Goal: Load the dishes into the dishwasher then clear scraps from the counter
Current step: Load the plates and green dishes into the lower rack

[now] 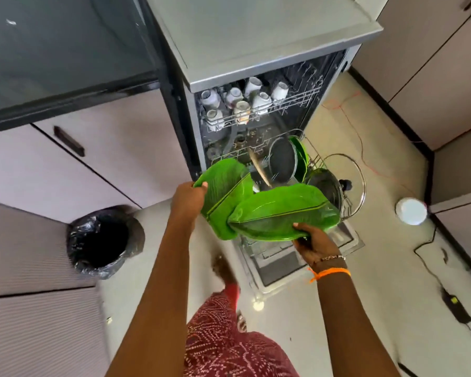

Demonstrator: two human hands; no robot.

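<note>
Head view: we're mid-load. Left hand [188,195] grips one green leaf plate [223,191], right hand [314,244] grips another green plate [280,213], both above the lower rack [314,159]. Cups [239,100] already racked; counter scraps look pending.

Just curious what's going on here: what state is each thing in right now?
Grey dishwasher: door open, lower rack pulled out.
White cups: upside down in upper rack.
Left green leaf-shaped plate: gripped by left hand.
Right green leaf-shaped plate: gripped by right hand.
Black-lined bin: open.
</note>
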